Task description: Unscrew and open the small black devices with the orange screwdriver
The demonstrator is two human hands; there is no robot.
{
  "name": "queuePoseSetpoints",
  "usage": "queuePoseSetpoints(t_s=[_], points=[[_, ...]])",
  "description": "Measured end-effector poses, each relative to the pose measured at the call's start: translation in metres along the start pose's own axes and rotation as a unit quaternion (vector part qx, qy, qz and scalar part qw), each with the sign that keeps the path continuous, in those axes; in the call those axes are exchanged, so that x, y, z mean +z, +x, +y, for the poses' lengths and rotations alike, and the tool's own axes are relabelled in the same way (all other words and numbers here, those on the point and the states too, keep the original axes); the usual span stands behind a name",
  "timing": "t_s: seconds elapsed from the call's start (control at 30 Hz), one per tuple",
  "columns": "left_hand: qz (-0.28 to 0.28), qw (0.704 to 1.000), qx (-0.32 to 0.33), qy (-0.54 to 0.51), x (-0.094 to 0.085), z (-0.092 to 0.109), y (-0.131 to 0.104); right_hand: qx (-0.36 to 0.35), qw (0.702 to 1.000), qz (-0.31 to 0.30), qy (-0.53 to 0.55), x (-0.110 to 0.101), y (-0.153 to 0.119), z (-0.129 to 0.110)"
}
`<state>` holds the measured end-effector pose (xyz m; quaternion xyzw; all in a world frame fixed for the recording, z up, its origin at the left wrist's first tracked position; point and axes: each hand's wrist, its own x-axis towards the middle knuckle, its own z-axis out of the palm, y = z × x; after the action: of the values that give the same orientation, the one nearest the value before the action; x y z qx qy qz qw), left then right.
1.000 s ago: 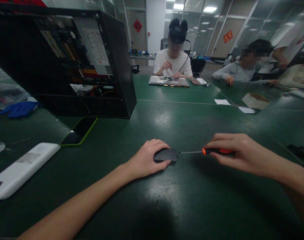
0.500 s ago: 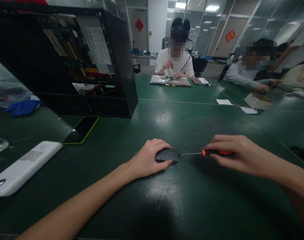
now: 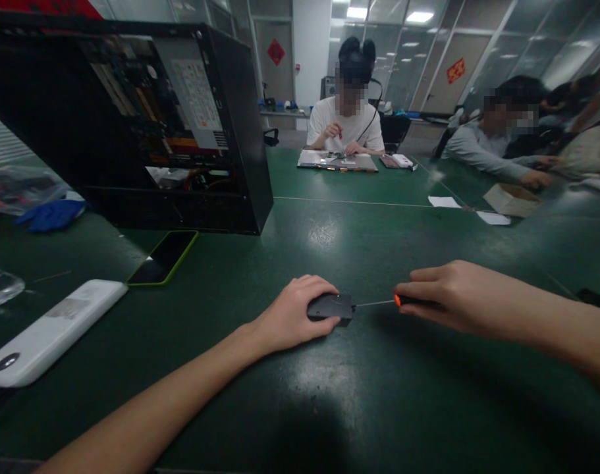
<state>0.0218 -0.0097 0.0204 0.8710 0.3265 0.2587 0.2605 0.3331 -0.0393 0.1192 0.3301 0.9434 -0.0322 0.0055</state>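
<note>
My left hand (image 3: 294,315) is closed around a small black box (image 3: 332,308) on the green table, thumb along its near side and fingers over its far side. What kind of box it is, I cannot make out. A screwdriver (image 3: 397,301) with an orange and black handle lies in the grip of my right hand (image 3: 440,295). Its thin metal shaft points left, and the tip meets a small dark part on the box's right end. My fingers hide most of the handle.
An opened black computer case (image 3: 240,145) stands at the back left. Near it lie a phone with a green edge (image 3: 164,258), a long white device (image 3: 57,329) and a blue glove (image 3: 50,215). Across the table a person (image 3: 346,122) works on a flat panel; an open box (image 3: 512,199) sits right.
My right hand has turned and shifted slightly left along the screwdriver, covering more of the handle. The left hand and the black box stay in place.
</note>
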Motion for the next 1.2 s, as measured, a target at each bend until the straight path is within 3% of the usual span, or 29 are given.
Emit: queuePoseSetpoints(t_s=[0.2, 0.53, 0.83, 1.2], points=[[0.009, 1.000, 0.000, -0.001, 0.001, -0.001, 0.001, -0.069, 0.985, -0.002, -0.156, -0.002, 0.007, -0.003], [0.014, 1.000, 0.013, 0.019, 0.007, 0.001, 0.000, -0.053, 0.992, 0.048, -0.100, 0.065, 0.006, 0.003], [0.012, 1.000, 0.010, 0.004, 0.006, -0.002, -0.001, -0.049, 0.993, 0.058, -0.095, 0.055, -0.012, 0.007], [0.006, 1.000, 0.007, -0.020, 0.005, -0.002, -0.003, -0.017, 0.995, 0.090, -0.024, 0.070, -0.023, 0.016]])
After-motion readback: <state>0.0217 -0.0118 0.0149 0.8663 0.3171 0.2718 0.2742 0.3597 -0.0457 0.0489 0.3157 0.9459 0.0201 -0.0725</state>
